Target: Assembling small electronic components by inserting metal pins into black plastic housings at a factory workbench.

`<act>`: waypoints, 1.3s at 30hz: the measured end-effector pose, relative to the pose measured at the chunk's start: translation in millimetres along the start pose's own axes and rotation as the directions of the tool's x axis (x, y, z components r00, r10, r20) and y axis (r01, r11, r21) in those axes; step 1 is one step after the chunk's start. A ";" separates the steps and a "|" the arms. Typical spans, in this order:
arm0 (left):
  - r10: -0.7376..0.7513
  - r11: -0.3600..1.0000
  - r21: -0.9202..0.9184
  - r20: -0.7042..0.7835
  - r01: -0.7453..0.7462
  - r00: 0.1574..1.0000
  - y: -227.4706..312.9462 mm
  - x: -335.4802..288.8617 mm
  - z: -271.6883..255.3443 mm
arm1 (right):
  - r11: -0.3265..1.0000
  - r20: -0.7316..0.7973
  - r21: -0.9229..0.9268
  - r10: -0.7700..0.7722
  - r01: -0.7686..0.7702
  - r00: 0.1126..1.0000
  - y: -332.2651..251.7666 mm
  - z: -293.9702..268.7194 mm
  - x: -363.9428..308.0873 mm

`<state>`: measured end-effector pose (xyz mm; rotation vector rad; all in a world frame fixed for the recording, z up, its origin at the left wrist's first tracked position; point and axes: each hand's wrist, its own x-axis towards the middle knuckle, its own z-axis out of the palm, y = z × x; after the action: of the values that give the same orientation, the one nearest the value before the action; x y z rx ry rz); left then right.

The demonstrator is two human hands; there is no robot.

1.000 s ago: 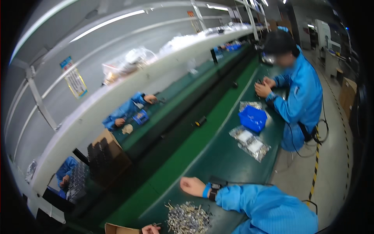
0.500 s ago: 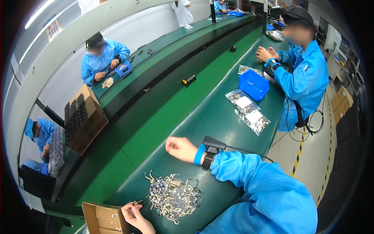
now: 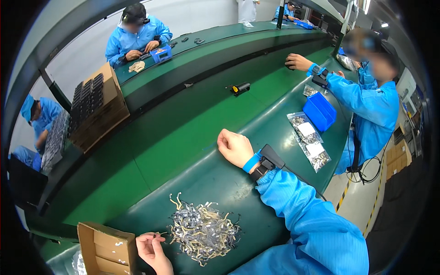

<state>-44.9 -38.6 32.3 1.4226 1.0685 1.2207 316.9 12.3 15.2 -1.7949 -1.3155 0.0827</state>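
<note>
A heap of short wire leads (image 3: 204, 231), cream, dark and white-tipped, lies on the green worktable (image 3: 261, 215) in front of me. Left of the heap, my left hand (image 3: 153, 254) pinches a short wire lead (image 3: 160, 235) with a dark part between thumb and fingertips. My right hand (image 3: 234, 147) rests at the table's far edge beyond the heap, its fingers curled closed; whatever may be inside them is hidden. A blue band and a black device (image 3: 269, 158) sit on that wrist.
An open cardboard box (image 3: 85, 247) with small white bits stands beside my left hand. On the green conveyor (image 3: 183, 142) lies a black cylinder with a yellow end (image 3: 240, 88). To the right are a blue bin (image 3: 320, 112), bags of parts (image 3: 316, 149) and a co-worker (image 3: 376, 103).
My view has swung. My left hand stays pinched by the heap; my right hand stays curled at the table edge. The co-worker on the right now reaches over the conveyor to a dark object.
</note>
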 end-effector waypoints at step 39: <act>-0.041 0.999 -0.002 -0.050 0.041 0.998 4.2 3.2 5.9 | 0.998 0.105 -0.001 0.055 -0.055 0.993 1.0 -3.6 -0.9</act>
<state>-38.5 -36.9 36.7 1.3690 1.1253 1.2326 319.1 9.3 16.4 -1.8469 -1.3387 0.2109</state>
